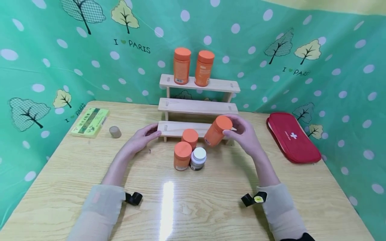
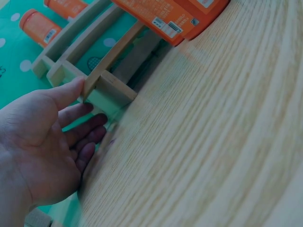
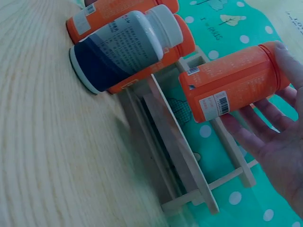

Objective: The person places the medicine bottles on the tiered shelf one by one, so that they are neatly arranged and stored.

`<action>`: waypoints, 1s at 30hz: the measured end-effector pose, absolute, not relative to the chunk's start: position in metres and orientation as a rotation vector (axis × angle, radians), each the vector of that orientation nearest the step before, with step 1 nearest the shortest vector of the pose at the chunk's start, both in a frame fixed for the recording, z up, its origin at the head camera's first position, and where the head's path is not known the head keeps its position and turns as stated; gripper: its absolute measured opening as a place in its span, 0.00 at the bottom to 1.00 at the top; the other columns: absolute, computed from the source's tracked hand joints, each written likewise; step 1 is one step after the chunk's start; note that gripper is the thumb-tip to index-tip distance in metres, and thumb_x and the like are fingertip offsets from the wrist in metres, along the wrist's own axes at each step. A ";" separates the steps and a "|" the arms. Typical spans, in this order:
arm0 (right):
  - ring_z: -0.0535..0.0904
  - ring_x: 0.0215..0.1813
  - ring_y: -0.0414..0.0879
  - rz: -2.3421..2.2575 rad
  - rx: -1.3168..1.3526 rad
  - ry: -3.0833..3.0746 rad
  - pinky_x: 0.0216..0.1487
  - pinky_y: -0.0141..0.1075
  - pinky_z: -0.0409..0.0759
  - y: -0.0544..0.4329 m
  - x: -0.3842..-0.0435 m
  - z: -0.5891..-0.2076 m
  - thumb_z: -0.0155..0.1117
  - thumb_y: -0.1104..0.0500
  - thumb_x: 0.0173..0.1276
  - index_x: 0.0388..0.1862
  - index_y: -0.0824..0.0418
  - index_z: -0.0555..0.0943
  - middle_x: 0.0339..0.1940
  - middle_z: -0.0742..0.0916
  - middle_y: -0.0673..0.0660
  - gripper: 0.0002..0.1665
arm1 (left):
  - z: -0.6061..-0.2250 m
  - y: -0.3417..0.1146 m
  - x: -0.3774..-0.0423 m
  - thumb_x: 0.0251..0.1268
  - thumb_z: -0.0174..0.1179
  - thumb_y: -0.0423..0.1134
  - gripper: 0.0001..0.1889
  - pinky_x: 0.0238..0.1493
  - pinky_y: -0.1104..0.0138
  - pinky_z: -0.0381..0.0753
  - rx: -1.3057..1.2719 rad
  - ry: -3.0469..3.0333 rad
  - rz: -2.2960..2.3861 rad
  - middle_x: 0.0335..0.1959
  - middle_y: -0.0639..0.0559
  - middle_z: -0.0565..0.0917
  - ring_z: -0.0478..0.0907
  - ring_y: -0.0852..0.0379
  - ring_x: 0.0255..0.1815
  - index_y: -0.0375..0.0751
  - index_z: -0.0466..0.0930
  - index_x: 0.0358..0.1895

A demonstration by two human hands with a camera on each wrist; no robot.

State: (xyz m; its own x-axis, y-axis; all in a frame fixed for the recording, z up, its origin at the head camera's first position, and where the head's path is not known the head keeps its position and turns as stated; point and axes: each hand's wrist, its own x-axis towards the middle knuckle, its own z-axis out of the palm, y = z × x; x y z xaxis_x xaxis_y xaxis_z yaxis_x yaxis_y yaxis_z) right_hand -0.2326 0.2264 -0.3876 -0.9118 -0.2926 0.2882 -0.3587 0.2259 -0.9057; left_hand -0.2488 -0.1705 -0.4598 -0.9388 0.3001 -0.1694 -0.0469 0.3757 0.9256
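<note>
My right hand (image 1: 242,134) grips an orange bottle (image 1: 217,131) by its capped end, thumb and fingers on opposite sides. The bottle is tilted, in front of the right end of the lowest tier of a three-tier wooden shelf (image 1: 197,105). At that tier's left end, my left hand (image 2: 42,137) holds the board's corner, thumb at the front edge and fingers curled beside it. Two orange bottles, one in front (image 1: 182,156) and one behind (image 1: 190,136), stand close to a white-capped bottle (image 1: 199,159) on the table before the shelf.
Two more orange bottles, left (image 1: 182,67) and right (image 1: 204,68), stand on the top tier. A red first-aid pouch (image 1: 292,137) lies at the right. On the left are a green-yellow pack (image 1: 90,123) and a small grey-brown piece (image 1: 115,132). A patterned green cloth (image 1: 129,77) rises behind the table.
</note>
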 end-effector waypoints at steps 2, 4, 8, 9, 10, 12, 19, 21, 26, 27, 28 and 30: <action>0.81 0.55 0.43 1.829 0.642 -2.379 0.54 0.28 0.84 0.229 -0.234 -0.385 0.68 0.65 0.70 0.67 0.62 0.77 0.55 0.86 0.48 0.26 | -0.460 -0.170 -0.249 0.79 0.54 0.57 0.40 0.84 0.44 0.54 0.229 2.332 1.584 0.83 0.37 0.58 0.54 0.37 0.84 0.43 0.51 0.84; 0.81 0.54 0.43 1.838 0.638 -2.354 0.53 0.28 0.84 0.232 -0.238 -0.383 0.67 0.66 0.70 0.67 0.62 0.77 0.55 0.86 0.48 0.26 | -0.460 -0.171 -0.249 0.79 0.54 0.56 0.39 0.84 0.44 0.54 0.232 2.332 1.587 0.83 0.37 0.58 0.54 0.37 0.84 0.43 0.51 0.84; 0.81 0.53 0.43 1.822 0.638 -2.322 0.51 0.28 0.84 0.239 -0.248 -0.375 0.66 0.66 0.71 0.66 0.61 0.78 0.54 0.86 0.48 0.25 | -0.459 -0.171 -0.248 0.79 0.54 0.56 0.39 0.84 0.44 0.54 0.225 2.332 1.592 0.83 0.37 0.59 0.55 0.37 0.83 0.42 0.51 0.84; 0.81 0.52 0.43 1.818 0.637 -2.309 0.50 0.28 0.84 0.240 -0.251 -0.372 0.66 0.67 0.70 0.66 0.60 0.78 0.54 0.86 0.48 0.25 | -0.459 -0.171 -0.248 0.79 0.54 0.56 0.40 0.84 0.44 0.54 0.224 2.331 1.591 0.83 0.37 0.59 0.55 0.37 0.83 0.43 0.51 0.84; 0.81 0.51 0.43 1.815 0.640 -2.297 0.49 0.28 0.85 0.241 -0.253 -0.368 0.66 0.67 0.70 0.66 0.61 0.78 0.53 0.86 0.48 0.25 | -0.459 -0.170 -0.248 0.79 0.54 0.56 0.40 0.84 0.44 0.54 0.224 2.330 1.592 0.83 0.37 0.59 0.55 0.37 0.84 0.43 0.51 0.84; 0.82 0.50 0.43 1.802 0.644 -2.286 0.48 0.28 0.86 0.242 -0.258 -0.361 0.66 0.67 0.70 0.65 0.61 0.79 0.53 0.86 0.49 0.24 | -0.459 -0.170 -0.248 0.78 0.54 0.57 0.40 0.84 0.44 0.53 0.220 2.330 1.591 0.83 0.37 0.59 0.55 0.37 0.84 0.43 0.51 0.84; 0.83 0.49 0.43 1.755 0.598 -2.317 0.48 0.28 0.86 0.243 -0.274 -0.336 0.67 0.60 0.72 0.67 0.58 0.78 0.53 0.85 0.48 0.25 | -0.459 -0.169 -0.247 0.79 0.55 0.56 0.40 0.84 0.44 0.53 0.216 2.322 1.606 0.83 0.37 0.59 0.56 0.37 0.83 0.42 0.52 0.83; 0.83 0.50 0.44 1.728 0.575 -2.328 0.48 0.27 0.86 0.242 -0.280 -0.330 0.67 0.58 0.72 0.67 0.57 0.78 0.54 0.85 0.48 0.25 | -0.460 -0.169 -0.247 0.78 0.55 0.56 0.39 0.84 0.44 0.53 0.216 2.319 1.614 0.83 0.37 0.59 0.56 0.37 0.83 0.42 0.52 0.83; 0.83 0.53 0.48 1.770 0.564 -2.285 0.48 0.29 0.87 0.240 -0.299 -0.315 0.68 0.55 0.71 0.66 0.55 0.79 0.57 0.85 0.52 0.25 | -0.460 -0.170 -0.247 0.78 0.55 0.55 0.39 0.84 0.45 0.53 0.216 2.315 1.625 0.82 0.37 0.60 0.56 0.37 0.83 0.43 0.52 0.83; 0.83 0.53 0.49 1.784 0.563 -2.274 0.48 0.29 0.88 0.239 -0.303 -0.313 0.68 0.55 0.71 0.66 0.55 0.79 0.57 0.85 0.53 0.25 | -0.460 -0.170 -0.247 0.79 0.55 0.55 0.39 0.84 0.45 0.54 0.215 2.314 1.625 0.82 0.37 0.60 0.56 0.37 0.83 0.43 0.52 0.83; 0.83 0.53 0.49 1.795 0.560 -2.264 0.48 0.29 0.88 0.239 -0.306 -0.310 0.68 0.54 0.71 0.65 0.55 0.79 0.57 0.85 0.53 0.25 | -0.460 -0.170 -0.247 0.79 0.55 0.55 0.39 0.84 0.45 0.54 0.216 2.314 1.624 0.82 0.37 0.60 0.56 0.37 0.83 0.43 0.52 0.83; 0.83 0.54 0.50 1.797 0.552 -2.256 0.47 0.29 0.88 0.238 -0.313 -0.306 0.69 0.53 0.71 0.65 0.54 0.79 0.58 0.85 0.53 0.25 | -0.460 -0.171 -0.248 0.79 0.55 0.55 0.39 0.84 0.45 0.53 0.216 2.317 1.620 0.82 0.37 0.60 0.56 0.37 0.83 0.43 0.52 0.83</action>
State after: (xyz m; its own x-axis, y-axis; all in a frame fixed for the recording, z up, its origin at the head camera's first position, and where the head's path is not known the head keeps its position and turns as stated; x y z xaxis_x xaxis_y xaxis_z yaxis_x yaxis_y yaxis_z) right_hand -0.3132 0.2380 -0.3060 -0.9091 -0.1609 0.3843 -0.4105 0.1891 -0.8920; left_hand -0.2476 -0.1708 -0.4599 -0.9421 0.2938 -0.1616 -0.0510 0.3508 0.9351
